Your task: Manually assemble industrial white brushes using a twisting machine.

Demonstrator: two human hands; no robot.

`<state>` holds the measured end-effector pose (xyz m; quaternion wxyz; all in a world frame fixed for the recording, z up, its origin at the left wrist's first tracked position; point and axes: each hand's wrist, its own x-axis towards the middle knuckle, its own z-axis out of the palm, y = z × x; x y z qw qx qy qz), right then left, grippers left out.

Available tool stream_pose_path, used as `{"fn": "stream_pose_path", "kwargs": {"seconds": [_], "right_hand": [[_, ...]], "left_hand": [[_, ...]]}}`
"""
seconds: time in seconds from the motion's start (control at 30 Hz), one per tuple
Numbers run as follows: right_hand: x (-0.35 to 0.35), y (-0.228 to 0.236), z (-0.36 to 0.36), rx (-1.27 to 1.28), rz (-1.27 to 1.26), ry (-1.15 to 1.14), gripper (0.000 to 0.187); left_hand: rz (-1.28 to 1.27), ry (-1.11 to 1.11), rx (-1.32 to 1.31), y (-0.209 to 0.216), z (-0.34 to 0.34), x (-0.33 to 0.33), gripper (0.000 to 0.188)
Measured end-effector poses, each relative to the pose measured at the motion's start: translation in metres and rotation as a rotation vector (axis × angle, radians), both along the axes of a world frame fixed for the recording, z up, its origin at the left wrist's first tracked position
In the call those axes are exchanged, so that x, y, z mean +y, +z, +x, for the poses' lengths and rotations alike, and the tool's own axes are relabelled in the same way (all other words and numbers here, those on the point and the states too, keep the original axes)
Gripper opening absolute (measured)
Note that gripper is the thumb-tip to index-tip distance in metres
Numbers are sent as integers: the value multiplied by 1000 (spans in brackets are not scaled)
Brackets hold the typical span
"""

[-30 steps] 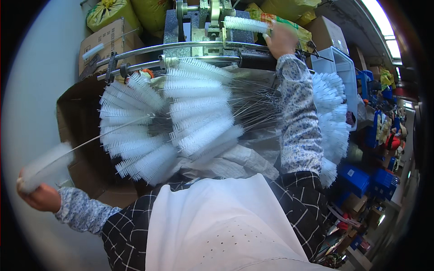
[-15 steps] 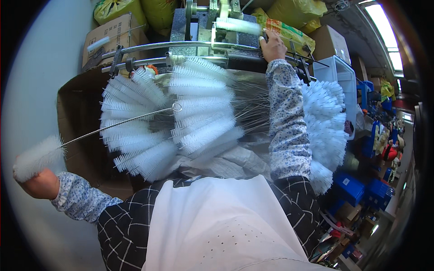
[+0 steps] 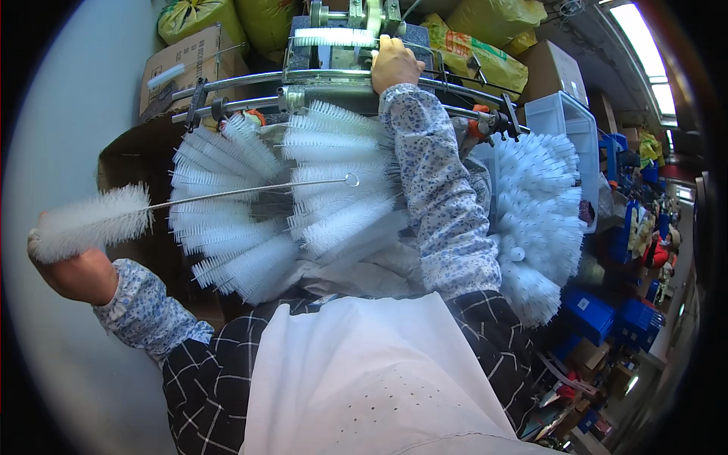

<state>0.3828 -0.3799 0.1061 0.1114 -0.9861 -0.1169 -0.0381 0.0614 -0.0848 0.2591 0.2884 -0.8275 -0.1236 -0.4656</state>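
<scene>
Left hand [image 3: 76,273], at nine o'clock, closed around the bristle end of a white bottle brush [image 3: 95,221], its wire stem pointing toward three o'clock, seemingly to stay clear of the fanned brushes [image 3: 288,205]. Farther off, at twelve o'clock, right hand [image 3: 394,64] rests curled on the machine [image 3: 341,53]; its grasp cannot be told.

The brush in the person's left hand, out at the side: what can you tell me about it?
The bottle brush has a fluffy white bristle head, cylinder-shaped, on a thin twisted wire stem that ends in a small round loop. The left hand grips the bristle end, so the stem points right, lying almost level across the fanned pile of similar white brushes. Whether the wire touches that pile cannot be told. It looks clean and unbent.
</scene>
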Motion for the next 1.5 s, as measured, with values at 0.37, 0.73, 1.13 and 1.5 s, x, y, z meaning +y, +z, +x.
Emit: {"fn": "stream_pose_path", "kwargs": {"seconds": [0.37,0.73,1.13,1.5], "right_hand": [[-109,-19,37,-136,18,66,33],[-185,-18,110,-214,-457,59,32],[-106,104,-64,369,385,1050,37],[-112,18,-3,-333,-13,247,27]], "left_hand": [[-815,-504,-345,-27,-20,15,12],[-548,-471,51,-51,54,-53,23],[-1838,-1328,342,-64,101,-138,18],[-1196,-524,554,-100,41,-41,21]]}}
